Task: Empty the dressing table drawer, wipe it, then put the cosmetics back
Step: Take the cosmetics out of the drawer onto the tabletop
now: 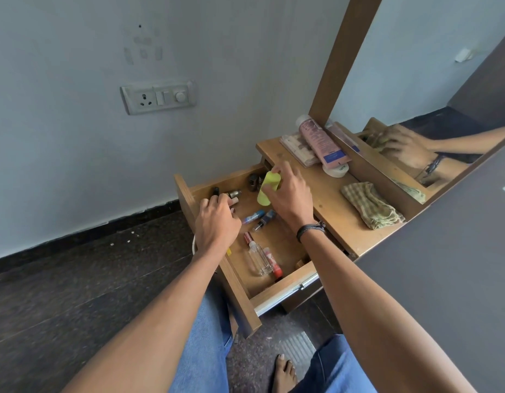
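Note:
The wooden drawer [285, 287] of the dressing table stands pulled out, with several cosmetics lying in it. My right hand [291, 197] grips a yellow-green bottle [266, 188] and holds it tilted over the drawer's far end. My left hand [217, 219] reaches into the drawer's left side, its fingers curled around a small bottle [234, 194] with a metallic cap. A clear glass bottle [258, 259], a red-capped tube [274, 263], a blue pen-like item [254, 217] and a dark small bottle [265, 219] lie on the drawer floor.
A checked cloth [370, 205] lies on the table top [330, 199]. A pink tube [322, 140], a flat packet [296, 148] and a white round jar [337, 170] sit near the mirror [415, 80]. A wall socket [157, 96] is to the left.

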`<action>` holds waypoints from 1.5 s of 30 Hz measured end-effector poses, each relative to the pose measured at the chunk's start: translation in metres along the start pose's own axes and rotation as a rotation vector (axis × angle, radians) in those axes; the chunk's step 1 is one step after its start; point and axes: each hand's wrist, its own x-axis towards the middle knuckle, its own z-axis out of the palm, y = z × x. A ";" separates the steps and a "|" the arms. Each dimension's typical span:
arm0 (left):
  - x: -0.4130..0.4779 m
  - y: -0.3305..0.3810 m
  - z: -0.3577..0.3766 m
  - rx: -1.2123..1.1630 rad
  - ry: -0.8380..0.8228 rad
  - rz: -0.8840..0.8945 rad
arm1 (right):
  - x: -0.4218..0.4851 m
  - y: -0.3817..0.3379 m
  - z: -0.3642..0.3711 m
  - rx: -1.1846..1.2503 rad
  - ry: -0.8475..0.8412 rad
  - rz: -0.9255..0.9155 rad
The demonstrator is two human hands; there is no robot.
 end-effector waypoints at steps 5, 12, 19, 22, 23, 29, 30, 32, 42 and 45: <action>0.001 0.003 -0.004 0.005 -0.019 -0.006 | 0.020 -0.001 -0.043 0.221 0.169 0.077; 0.001 0.001 -0.002 0.000 -0.011 -0.013 | 0.033 0.028 -0.065 0.180 0.303 0.190; 0.002 0.000 0.001 0.025 -0.014 0.000 | 0.037 0.047 -0.058 0.130 0.298 0.212; 0.002 -0.001 0.003 0.063 -0.030 0.037 | 0.037 0.049 -0.055 0.149 0.289 0.208; 0.002 -0.001 0.004 0.091 -0.045 0.061 | 0.035 0.050 -0.053 0.162 0.290 0.205; 0.001 0.006 0.007 0.347 -0.245 0.268 | 0.002 0.047 -0.037 0.057 0.456 -0.015; 0.002 0.009 0.007 0.364 -0.304 0.282 | -0.004 0.045 -0.034 0.010 0.443 -0.129; 0.003 0.019 0.005 0.369 -0.418 0.252 | -0.018 0.037 -0.028 -0.083 0.325 -0.308; -0.008 0.057 0.022 0.211 -0.649 -0.045 | -0.049 0.032 0.007 -0.488 -0.376 0.018; -0.010 0.053 0.023 0.199 -0.632 -0.061 | -0.052 0.028 0.014 -0.527 -0.400 0.068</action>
